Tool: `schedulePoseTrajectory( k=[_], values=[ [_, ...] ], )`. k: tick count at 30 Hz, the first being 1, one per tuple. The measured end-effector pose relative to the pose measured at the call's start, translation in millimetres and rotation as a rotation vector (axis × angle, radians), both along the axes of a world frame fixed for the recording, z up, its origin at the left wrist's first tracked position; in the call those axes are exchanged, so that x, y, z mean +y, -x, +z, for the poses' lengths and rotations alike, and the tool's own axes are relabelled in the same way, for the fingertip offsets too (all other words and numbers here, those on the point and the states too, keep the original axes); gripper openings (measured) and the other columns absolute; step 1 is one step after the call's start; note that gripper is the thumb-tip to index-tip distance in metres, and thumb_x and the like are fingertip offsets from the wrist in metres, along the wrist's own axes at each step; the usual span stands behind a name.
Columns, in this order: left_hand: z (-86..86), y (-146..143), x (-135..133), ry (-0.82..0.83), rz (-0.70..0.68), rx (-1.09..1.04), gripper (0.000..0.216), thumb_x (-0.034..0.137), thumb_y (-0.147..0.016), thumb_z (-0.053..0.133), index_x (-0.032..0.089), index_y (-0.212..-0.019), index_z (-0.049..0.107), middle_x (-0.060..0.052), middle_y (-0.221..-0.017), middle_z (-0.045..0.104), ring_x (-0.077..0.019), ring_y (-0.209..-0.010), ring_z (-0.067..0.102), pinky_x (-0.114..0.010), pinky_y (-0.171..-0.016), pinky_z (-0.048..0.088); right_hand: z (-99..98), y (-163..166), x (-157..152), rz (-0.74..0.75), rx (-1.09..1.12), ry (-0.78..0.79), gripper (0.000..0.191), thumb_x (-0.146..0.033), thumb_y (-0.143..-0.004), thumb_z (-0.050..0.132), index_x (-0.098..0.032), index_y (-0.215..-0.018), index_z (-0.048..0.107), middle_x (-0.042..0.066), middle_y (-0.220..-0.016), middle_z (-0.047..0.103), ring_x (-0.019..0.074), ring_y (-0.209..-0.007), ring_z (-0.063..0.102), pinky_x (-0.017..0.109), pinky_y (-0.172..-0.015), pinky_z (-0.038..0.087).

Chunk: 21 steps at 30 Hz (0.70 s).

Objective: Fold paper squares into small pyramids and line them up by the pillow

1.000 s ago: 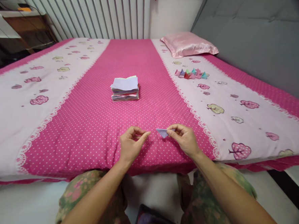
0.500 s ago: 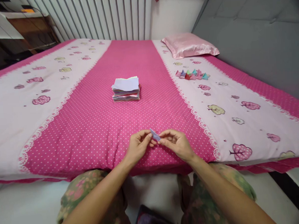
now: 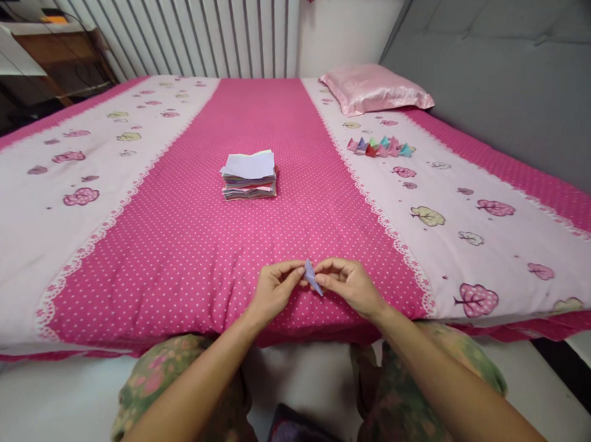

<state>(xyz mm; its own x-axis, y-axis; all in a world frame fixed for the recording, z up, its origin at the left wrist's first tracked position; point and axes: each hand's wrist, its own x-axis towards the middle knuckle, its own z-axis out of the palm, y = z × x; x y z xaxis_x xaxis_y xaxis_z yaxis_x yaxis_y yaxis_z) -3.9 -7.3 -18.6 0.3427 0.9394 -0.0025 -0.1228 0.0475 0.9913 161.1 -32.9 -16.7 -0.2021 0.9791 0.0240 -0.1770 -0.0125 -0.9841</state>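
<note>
A small folded piece of purple paper (image 3: pixel 312 278) is pinched between both hands above the near edge of the bed. My left hand (image 3: pixel 278 287) grips its left side with thumb and fingertips. From the other side, the thumb and fingers of my right hand (image 3: pixel 348 283) close on its right edge. The paper stands tilted, narrow and pointed at top and bottom. Farther back lies a stack of paper sheets (image 3: pixel 248 167) with a pale lilac sheet on top. Several small folded paper pieces (image 3: pixel 381 147) in pink, red, blue and green sit in a cluster at the right.
The bed's pink dotted cover (image 3: pixel 192 254) spreads in front of me. A pink satin pillow (image 3: pixel 375 88) lies at the far right beside a grey padded headboard (image 3: pixel 506 68). Behind the bed is a white radiator (image 3: pixel 188 34); a desk (image 3: pixel 60 55) stands at far left.
The purple paper has turned more upright and shifted slightly right and down between my fingers. Both hands remain almost in place, and the stack and the cluster are unmoved.
</note>
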Motion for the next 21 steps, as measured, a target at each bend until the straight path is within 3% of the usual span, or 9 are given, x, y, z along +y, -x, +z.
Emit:
schedulePoseTrajectory(
  k=[15, 18, 21],
  values=[
    [-0.3, 1.8, 1.3, -0.019, -0.069, 0.024, 0.021, 0.034, -0.072, 0.066, 0.015, -0.081, 0.071, -0.002, -0.064, 0.068, -0.0122, -0.057, 0.06, -0.023, -0.059, 0.05, -3.3, -4.2, -0.8, 0.086, -0.046, 0.04, 0.017, -0.029, -0.074, 0.066, -0.017, -0.085, 0.062, 0.001, -0.071, 0.066, 0.0104, -0.059, 0.061, 0.022, -0.054, 0.049],
    [3.1, -0.2, -0.5, 0.02, -0.051, 0.043, 0.022, 0.033, -0.069, 0.068, 0.014, -0.08, 0.07, -0.003, -0.065, 0.068, -0.011, -0.055, 0.059, -0.022, -0.057, 0.048, -5.6, -2.3, -1.7, 0.006, -0.125, -0.033, 0.014, -0.027, -0.077, 0.061, -0.018, -0.087, 0.056, 0.0, -0.071, 0.063, 0.0096, -0.059, 0.06, 0.022, -0.055, 0.049],
    [5.3, -3.5, -2.9, 0.068, -0.045, 0.022, 0.026, 0.032, -0.067, 0.07, 0.013, -0.084, 0.068, -0.003, -0.067, 0.068, -0.01, -0.055, 0.057, -0.021, -0.055, 0.047, -8.1, 1.0, -2.7, -0.073, -0.211, -0.095, 0.024, -0.021, -0.072, 0.064, -0.02, -0.091, 0.05, -0.003, -0.072, 0.06, 0.0091, -0.056, 0.059, 0.02, -0.051, 0.046]
  ],
)
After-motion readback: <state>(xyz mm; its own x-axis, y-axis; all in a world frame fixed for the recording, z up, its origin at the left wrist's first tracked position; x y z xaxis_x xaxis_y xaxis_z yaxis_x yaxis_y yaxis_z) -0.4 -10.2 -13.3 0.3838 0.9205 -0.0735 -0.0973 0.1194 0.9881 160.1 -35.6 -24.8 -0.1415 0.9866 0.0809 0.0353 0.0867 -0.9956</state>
